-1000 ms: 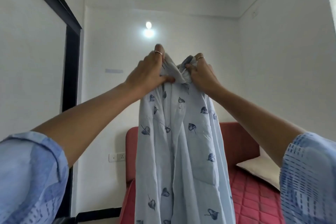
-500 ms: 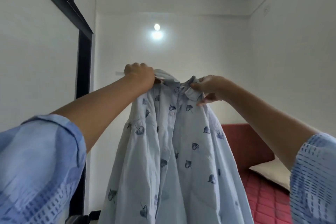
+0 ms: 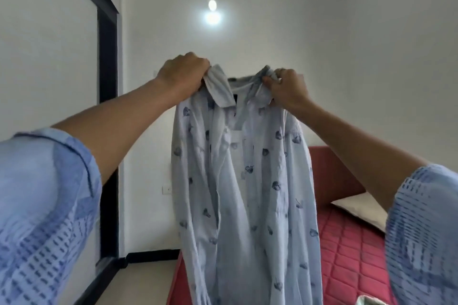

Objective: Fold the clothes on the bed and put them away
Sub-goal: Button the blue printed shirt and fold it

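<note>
A pale blue shirt printed with small dark leaves hangs full length in front of me, held up high in the air. My left hand grips the left side of its collar. My right hand grips the right side of the collar. The collar is spread between the two hands and the shirt's body drops straight down over the red bed. The lower hem is out of view.
The red quilted mattress has a red headboard and a white pillow at the right. A white wall with a black frame stands to the left. A lit lamp shines on the far wall. A bit of pale cloth shows at the bottom edge.
My hands have moved apart along the collar, spreading the shirt wider. The shirt has turned and now hangs flatter.
</note>
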`<control>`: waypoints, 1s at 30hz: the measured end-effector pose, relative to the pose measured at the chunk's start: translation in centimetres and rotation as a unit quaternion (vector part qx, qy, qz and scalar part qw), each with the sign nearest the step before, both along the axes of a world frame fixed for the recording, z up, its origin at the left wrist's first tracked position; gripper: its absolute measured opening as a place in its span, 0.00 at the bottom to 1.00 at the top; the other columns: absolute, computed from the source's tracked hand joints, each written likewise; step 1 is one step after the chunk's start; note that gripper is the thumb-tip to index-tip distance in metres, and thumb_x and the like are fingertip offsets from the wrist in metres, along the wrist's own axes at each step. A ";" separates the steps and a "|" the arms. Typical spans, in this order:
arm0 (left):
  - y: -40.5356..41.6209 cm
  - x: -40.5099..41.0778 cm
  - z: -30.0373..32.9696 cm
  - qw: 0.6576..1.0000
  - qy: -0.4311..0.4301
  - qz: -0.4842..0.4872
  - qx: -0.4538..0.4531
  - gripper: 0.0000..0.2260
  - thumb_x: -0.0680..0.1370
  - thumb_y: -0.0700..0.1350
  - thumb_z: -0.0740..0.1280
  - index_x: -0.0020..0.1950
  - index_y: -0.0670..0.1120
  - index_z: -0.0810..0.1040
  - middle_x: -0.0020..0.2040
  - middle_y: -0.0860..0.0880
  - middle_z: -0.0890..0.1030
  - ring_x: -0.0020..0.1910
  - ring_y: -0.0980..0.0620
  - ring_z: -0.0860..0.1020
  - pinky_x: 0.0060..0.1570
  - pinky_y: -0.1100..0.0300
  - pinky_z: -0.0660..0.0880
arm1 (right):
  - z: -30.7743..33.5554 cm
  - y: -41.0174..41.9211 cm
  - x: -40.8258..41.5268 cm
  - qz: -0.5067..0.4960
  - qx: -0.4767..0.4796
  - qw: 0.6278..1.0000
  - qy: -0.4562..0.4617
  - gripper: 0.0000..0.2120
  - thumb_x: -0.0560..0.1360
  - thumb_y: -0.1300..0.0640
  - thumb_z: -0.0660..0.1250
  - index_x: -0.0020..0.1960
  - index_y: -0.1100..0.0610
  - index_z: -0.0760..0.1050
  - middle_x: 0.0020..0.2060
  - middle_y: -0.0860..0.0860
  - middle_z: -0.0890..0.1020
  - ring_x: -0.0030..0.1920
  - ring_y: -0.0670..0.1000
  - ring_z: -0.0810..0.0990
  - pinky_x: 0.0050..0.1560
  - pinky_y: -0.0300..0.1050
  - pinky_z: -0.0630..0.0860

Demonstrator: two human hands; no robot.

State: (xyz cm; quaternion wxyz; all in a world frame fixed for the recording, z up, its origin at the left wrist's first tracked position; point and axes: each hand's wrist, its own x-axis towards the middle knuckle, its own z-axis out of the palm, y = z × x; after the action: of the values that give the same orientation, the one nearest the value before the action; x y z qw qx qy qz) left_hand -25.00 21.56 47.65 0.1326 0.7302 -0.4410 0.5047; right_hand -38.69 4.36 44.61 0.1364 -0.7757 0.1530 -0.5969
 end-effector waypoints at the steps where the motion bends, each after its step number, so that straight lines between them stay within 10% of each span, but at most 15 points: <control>1: 0.2 -0.4 -0.2 0.999 -0.039 -0.002 -0.011 0.10 0.77 0.32 0.58 0.54 0.38 0.75 0.45 0.37 0.75 0.46 0.36 0.77 0.39 0.52 0.66 | -0.2 0.0 -0.2 0.010 0.013 0.999 -0.028 0.18 0.79 0.55 0.63 0.32 0.54 0.65 0.30 0.49 0.71 0.33 0.52 0.68 0.33 0.40 0.58; 14: 2.7 -5.2 3.4 0.988 0.038 -0.003 0.149 0.12 0.77 0.34 0.61 0.56 0.41 0.81 0.56 0.40 0.79 0.51 0.40 0.76 0.50 0.51 0.74 | 0.4 1.0 -4.2 0.009 0.047 0.999 0.009 0.14 0.78 0.52 0.66 0.38 0.61 0.75 0.38 0.57 0.78 0.40 0.55 0.77 0.39 0.47 0.75; 25: 9.3 -7.7 6.6 0.965 0.196 -0.128 0.120 0.17 0.76 0.30 0.63 0.28 0.44 0.74 0.24 0.50 0.74 0.22 0.55 0.70 0.25 0.63 0.67 | 3.2 6.0 -11.8 0.145 0.040 0.987 0.046 0.15 0.77 0.54 0.69 0.50 0.67 0.78 0.40 0.63 0.84 0.34 0.58 0.85 0.41 0.55 0.83; 30: 15.6 -12.6 10.7 0.937 0.252 -0.227 0.086 0.19 0.43 0.65 0.76 0.23 0.53 0.82 0.24 0.57 0.80 0.24 0.61 0.77 0.30 0.65 0.76 | 9.6 11.1 -16.4 0.137 -0.056 0.989 -0.027 0.20 0.76 0.55 0.70 0.54 0.73 0.76 0.40 0.66 0.82 0.22 0.48 0.80 0.33 0.44 0.81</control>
State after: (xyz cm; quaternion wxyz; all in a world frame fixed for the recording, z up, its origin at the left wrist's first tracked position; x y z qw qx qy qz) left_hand -37.60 37.15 58.35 0.2869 0.7229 -0.5886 0.2205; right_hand -55.10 15.46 54.21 0.1774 -0.7795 0.0076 -0.6007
